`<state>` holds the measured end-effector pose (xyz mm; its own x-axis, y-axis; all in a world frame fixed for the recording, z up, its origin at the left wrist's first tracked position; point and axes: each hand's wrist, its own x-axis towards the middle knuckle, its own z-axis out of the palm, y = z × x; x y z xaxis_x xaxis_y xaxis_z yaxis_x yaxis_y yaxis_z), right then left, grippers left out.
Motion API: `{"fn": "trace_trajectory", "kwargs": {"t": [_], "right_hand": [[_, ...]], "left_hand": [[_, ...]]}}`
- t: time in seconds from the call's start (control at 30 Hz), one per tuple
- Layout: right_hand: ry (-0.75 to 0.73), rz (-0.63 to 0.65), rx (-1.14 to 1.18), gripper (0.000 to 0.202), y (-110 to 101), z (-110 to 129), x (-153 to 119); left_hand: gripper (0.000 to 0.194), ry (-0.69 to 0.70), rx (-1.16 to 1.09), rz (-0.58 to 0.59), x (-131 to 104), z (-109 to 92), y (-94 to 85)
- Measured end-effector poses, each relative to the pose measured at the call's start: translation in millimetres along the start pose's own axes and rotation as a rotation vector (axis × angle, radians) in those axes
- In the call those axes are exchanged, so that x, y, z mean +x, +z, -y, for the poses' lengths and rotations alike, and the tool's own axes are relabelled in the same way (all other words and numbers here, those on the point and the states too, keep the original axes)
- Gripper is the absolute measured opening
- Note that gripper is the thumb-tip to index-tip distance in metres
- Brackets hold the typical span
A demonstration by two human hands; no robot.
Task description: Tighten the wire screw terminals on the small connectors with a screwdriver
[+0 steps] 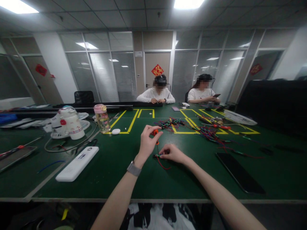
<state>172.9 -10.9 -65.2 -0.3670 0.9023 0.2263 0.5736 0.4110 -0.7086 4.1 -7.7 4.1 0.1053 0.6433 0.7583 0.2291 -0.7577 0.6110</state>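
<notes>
An upright orange-handled screwdriver (157, 140) is held near its top by the thumb and fingers of my left hand (148, 140), which has a watch at the wrist. Its shaft points down at a small green circuit board (157, 156) on the green table. The fingertips of my right hand (173, 153) pinch the board's right end against the table. A thin red wire (164, 166) curves from the board toward the front. Beyond my hands lies a pile of similar boards with coloured wires (171, 124).
More wired boards (209, 132) lie to the right, near a black phone (240, 172). On the left are a white power bank (78, 164), a pink-lidded bottle (102, 118) and a white jug (73, 123). Two people sit across the green table (115, 185).
</notes>
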Motion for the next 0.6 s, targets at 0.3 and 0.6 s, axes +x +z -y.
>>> {"fn": "trace_trajectory", "kwargs": {"t": [0.3, 0.6], "right_hand": [[-0.022, 0.001, -0.013, 0.017, 0.2, -3.9, 0.7], [0.0, 0.0, 0.003, 0.017, 0.1, -0.9, 0.0]], "left_hand": [[0.034, 0.038, -0.071, 0.132, 0.4, -2.3, 1.3], [0.026, 0.022, -0.001, 0.051, -0.1, -3.7, -0.2]]}}
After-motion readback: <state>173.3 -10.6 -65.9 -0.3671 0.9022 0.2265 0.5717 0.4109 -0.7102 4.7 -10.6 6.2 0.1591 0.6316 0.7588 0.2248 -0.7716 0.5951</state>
